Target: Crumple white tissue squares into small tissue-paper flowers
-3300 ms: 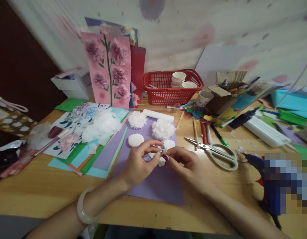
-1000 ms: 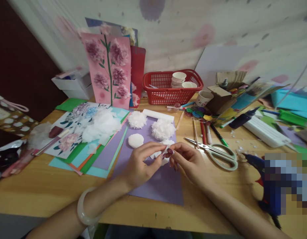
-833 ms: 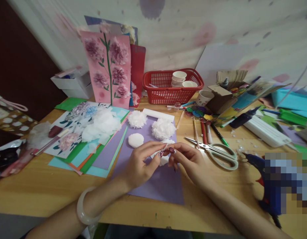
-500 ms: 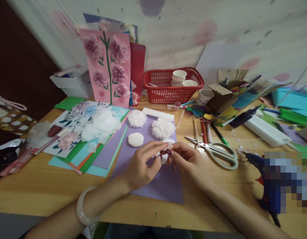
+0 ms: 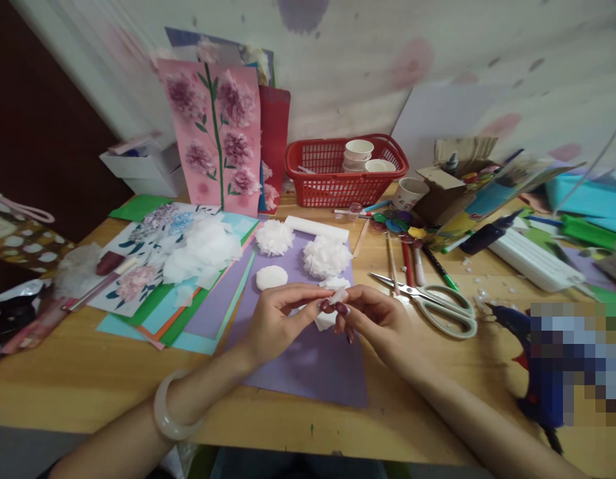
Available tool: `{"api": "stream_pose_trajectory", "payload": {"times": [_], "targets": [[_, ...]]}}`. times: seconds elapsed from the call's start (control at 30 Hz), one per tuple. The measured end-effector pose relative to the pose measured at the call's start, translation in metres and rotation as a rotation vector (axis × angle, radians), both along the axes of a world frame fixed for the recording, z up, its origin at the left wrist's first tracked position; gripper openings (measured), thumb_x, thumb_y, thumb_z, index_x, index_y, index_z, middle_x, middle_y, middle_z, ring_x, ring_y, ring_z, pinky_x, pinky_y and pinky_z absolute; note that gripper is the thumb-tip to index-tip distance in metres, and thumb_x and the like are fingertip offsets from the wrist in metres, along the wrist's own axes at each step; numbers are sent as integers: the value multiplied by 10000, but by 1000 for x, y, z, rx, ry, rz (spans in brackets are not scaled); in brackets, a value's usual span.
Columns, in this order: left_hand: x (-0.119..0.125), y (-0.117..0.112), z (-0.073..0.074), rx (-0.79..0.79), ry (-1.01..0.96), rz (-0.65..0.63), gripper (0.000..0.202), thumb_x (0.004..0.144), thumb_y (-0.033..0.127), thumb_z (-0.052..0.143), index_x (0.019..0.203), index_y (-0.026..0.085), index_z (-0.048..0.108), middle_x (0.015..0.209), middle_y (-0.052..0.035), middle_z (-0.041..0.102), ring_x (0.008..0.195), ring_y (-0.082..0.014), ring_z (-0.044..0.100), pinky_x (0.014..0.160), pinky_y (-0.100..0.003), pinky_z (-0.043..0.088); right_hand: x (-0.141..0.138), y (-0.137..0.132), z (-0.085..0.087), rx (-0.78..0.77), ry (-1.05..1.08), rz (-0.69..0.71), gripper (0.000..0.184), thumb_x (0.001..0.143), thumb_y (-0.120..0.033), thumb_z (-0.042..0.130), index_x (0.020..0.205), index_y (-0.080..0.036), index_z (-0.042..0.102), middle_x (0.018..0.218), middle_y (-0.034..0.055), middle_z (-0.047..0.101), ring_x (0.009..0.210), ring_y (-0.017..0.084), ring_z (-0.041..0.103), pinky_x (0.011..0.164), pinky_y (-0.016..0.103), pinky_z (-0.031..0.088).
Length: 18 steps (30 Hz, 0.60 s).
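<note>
Left hand [image 5: 278,322], right hand [image 5: 380,324]: fingers pinched white scrap [image 5: 338,297] over purple sheet [image 5: 308,376], toward three o'clock. Small pompom [image 5: 275,237] at eleven, large pompom [image 5: 328,256] at one looked finished; disc [image 5: 272,278] at ten lay bare, likely still to fill.

The head-worn camera is looking forward and down across a wooden tabletop [image 5: 63,372], facing a patterned wall [image 5: 348,80]. From close above, it is framing the left hand [image 5: 275,322] and right hand [image 5: 375,322] near mid-view.

A pale wall [image 5: 348,73] — blotched pink and purple — backs a wooden table [image 5: 63,382], a dark panel [image 5: 33,120] leftward.
</note>
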<state>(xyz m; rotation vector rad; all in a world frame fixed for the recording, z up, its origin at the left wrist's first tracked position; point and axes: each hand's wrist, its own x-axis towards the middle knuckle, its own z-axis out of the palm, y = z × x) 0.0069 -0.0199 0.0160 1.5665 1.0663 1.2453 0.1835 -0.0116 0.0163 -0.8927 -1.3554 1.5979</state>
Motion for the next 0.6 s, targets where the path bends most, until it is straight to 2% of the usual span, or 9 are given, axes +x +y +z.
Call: {"api": "stream_pose_trajectory", "payload": {"times": [0.17,0.37,0.6], "targets": [[0,-1,-2,41,11,28,153,775,155,649,892,149,748,901,-70,769,816,-178,722,748,-245,583,-1,1,1,10,-9,-21,223,787,-371,695,826,-158,640,594,1,647,497,90,544,474,206,425],[0,-1,6,-8,56,39,159,828,200,600,844,148,750,875,-70,772,804,-203,728,738,-286,596,-1,1,2,12,10,-16,245,779,-399,694,817,-164,636,627,17,655,517,107,562,474,227,430],[-1,0,6,26,37,10,114,781,156,648,815,161,756,861,-66,773,795,-187,728,757,-278,592,0,-1,3,38,-1,8,197,795,-358,684,818,-169,635,626,12,648,545,112,575,508,231,445]]}}
